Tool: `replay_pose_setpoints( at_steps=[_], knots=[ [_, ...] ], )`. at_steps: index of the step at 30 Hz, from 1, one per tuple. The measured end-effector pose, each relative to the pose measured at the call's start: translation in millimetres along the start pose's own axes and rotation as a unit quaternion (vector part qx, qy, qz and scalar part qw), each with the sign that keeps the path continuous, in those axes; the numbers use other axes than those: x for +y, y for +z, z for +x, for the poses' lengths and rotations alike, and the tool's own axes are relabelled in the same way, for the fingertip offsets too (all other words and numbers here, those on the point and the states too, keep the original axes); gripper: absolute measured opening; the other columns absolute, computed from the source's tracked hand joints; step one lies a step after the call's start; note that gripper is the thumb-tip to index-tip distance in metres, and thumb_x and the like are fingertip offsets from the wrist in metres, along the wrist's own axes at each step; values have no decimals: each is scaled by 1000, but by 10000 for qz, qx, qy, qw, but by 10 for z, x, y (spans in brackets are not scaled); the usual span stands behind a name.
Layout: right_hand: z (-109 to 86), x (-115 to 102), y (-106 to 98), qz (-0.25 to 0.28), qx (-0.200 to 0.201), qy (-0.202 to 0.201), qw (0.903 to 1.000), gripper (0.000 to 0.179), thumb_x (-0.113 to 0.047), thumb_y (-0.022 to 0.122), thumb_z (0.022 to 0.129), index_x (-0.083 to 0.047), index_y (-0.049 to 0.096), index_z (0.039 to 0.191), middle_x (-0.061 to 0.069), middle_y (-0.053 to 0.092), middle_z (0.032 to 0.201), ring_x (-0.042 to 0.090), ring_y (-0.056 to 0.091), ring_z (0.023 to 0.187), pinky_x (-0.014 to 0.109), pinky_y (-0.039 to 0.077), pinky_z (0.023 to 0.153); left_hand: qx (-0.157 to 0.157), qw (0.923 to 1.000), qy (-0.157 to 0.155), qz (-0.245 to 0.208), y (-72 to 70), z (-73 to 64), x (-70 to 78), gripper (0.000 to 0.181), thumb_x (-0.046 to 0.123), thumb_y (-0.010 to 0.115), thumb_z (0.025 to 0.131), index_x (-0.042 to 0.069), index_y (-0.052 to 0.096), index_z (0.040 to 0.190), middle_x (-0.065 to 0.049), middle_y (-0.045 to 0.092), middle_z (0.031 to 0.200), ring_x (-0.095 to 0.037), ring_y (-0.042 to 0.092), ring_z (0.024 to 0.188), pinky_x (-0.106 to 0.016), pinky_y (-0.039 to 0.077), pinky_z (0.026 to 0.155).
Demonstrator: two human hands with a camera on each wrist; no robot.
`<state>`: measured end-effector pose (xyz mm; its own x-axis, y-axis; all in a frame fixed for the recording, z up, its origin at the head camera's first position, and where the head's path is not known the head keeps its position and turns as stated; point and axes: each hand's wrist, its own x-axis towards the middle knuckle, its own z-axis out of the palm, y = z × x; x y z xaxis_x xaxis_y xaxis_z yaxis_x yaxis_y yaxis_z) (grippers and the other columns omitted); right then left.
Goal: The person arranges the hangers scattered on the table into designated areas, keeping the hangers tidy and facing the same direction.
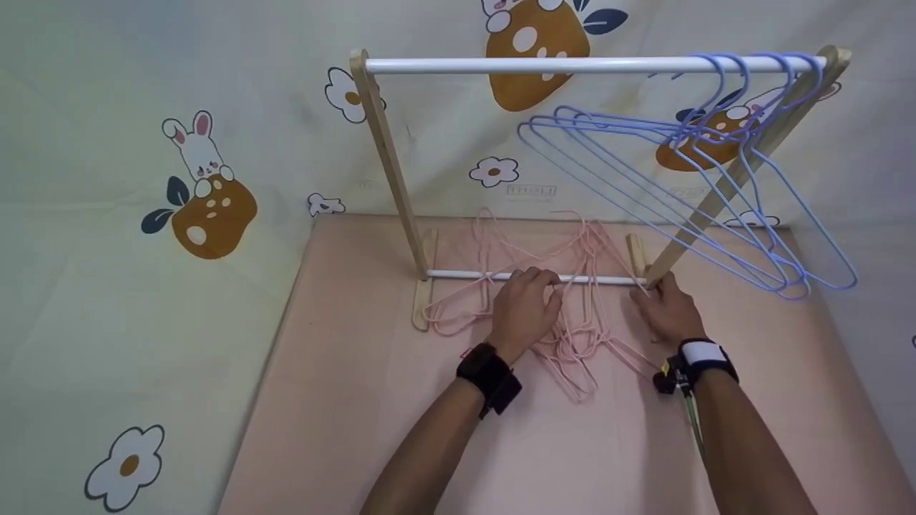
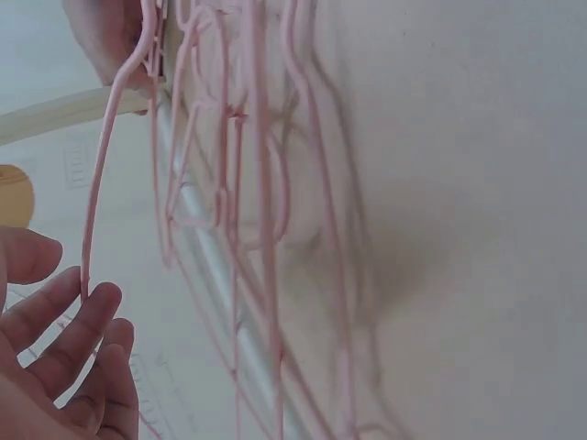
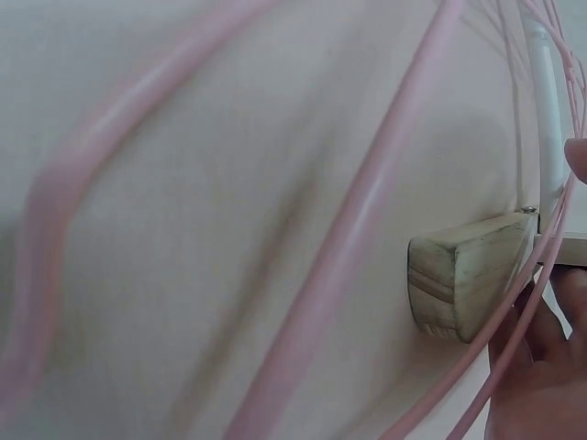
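A tangle of pink wire hangers (image 1: 588,336) lies around the white lower bar (image 1: 608,280) of a wooden rack. Over that bar, my left hand (image 1: 526,307) has its fingertips at one pink hanger wire (image 2: 97,165); the thumb stands apart from it. My right hand (image 1: 673,311) holds the lower end of the rack's right wooden post (image 1: 705,214), thumb on one side and fingers on the other. Two pink wires cross in front of those fingers (image 3: 541,339). Close beside them is the post's wooden foot (image 3: 477,275).
Several blue hangers (image 1: 687,132) hang at the right end of the white top rail (image 1: 458,66), slanting outward. The left post (image 1: 390,164) stands on its own foot. A pink surface (image 1: 343,429) lies below; a printed cloth (image 1: 236,79) rises behind and at the sides.
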<state>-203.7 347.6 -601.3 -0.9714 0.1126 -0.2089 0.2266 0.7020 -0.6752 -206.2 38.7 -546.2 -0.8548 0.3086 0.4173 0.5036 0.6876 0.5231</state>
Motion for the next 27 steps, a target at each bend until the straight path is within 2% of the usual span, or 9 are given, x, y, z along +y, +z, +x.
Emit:
replay_pose_setpoints(
  at_steps=[3,7,15,21,27],
  knots=[
    [-2,2,-3,-11,19,-15,10000,84,-56,55,112,-1,27,169,38,40,165,49,59,119,59,46,95,20,10000,3,-79,-116,-34,-7,16,20,75,103,10,80,114,-4,78,111,-24,70,99,-34,59,81],
    [-16,-17,-6,-12,9,-48,10000,84,-56,55,112,-1,27,168,38,43,163,48,61,112,53,47,87,-9,9999,-114,-49,-257,-98,-63,17,19,77,101,11,79,116,-3,77,117,-24,71,105,-36,59,86],
    [-2,17,18,21,44,-16,10000,86,-60,53,110,-2,27,169,38,46,159,48,60,111,52,46,86,32,9995,-308,-106,-540,-204,-283,18,13,80,100,10,78,118,-4,77,120,-23,69,107,-36,59,87],
    [11,69,55,54,193,-185,9996,81,-58,57,110,-1,34,162,38,47,160,48,60,115,60,47,95,229,9990,-388,-67,-746,-301,-436,19,6,78,99,6,77,117,-7,76,118,-25,70,105,-38,60,86],
    [-15,71,76,156,107,-40,9998,82,-59,56,110,-1,32,163,38,43,163,49,57,120,62,45,97,387,9964,-750,-119,-902,-360,-611,15,-4,75,97,4,73,110,-10,77,107,-26,74,98,-42,61,82]
  ],
)
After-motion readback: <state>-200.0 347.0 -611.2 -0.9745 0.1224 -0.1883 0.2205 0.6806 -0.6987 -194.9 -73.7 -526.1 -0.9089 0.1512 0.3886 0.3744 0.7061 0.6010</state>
